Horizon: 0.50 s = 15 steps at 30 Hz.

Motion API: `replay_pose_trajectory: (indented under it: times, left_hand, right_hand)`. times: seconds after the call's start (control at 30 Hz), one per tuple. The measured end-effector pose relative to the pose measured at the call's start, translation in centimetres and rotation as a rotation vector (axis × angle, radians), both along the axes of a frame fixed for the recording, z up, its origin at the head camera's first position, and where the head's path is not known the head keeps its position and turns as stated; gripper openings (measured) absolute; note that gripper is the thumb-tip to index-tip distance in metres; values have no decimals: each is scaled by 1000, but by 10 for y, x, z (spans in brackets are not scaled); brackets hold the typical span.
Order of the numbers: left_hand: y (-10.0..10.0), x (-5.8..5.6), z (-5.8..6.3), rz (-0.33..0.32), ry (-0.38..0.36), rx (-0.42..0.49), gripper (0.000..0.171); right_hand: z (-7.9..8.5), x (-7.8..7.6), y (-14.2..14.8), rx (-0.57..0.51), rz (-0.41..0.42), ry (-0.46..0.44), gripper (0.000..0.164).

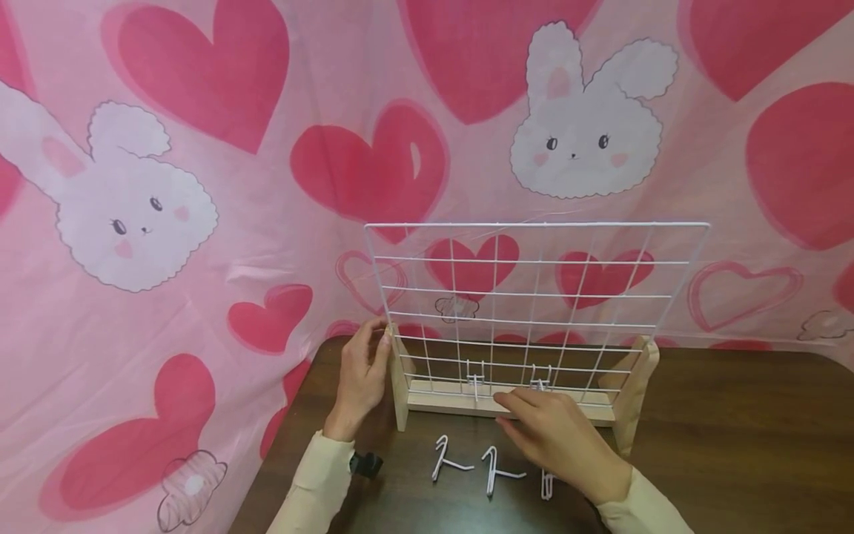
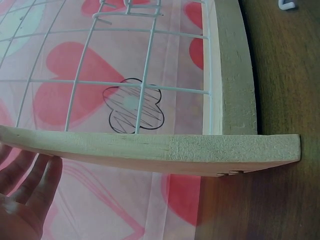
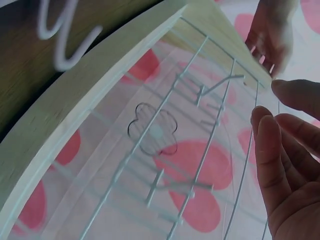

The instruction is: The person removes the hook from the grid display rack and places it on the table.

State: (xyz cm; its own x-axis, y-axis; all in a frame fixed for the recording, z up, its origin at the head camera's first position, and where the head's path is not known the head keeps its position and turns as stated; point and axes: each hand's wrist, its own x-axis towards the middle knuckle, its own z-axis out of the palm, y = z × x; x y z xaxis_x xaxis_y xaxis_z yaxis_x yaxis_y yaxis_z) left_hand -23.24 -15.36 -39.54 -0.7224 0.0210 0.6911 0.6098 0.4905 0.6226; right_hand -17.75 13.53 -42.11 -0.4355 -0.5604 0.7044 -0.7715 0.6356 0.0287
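Wire grid [image 1: 537, 223]: The white panel is standing on a dark brown worktop [image 1: 734, 430], its lower part sitting between the two ends of a pale wooden stand [image 1: 440, 405].
Left hand [image 1: 362, 371]: At the left side of the wire grid, the hand is resting loosely extended fingers against the outer side of the stand's left end, near its top.
Right hand [image 1: 557, 437]: Hovering just in front of the wire grid, the hand is gripping nothing; its thumb and fingers are bending gently toward one another, leaving a small gap.
Hung hooks: Two white hooks are hanging low on the wire grid, the left hook [image 1: 475, 380] left of its centre and the right hook [image 1: 540, 383] showing partly behind the right hand.
Loose hooks: Three more are lying on the worktop in front of the wire grid: a leftmost hook [image 1: 440, 460], a middle hook [image 1: 491, 471] and a third hook [image 1: 547, 486], which the right hand is partly covering.
Backdrop [image 1: 467, 170]: Behind the wire grid, a pink cloth is showing red hearts and white rabbit faces.
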Motion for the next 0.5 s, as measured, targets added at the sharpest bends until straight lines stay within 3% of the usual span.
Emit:
replay_pose_trajectory:
  times: [0.2,0.5]
  left_hand:
    - [0,1,0,-9,-11,16,22]
    - [0,0,0,-15,-16,27,22]
  right_hand:
    - [-2,-5,-17,-6,-11,-14,37]
    - [-6,-10,-32,-4,-84,-38,39]
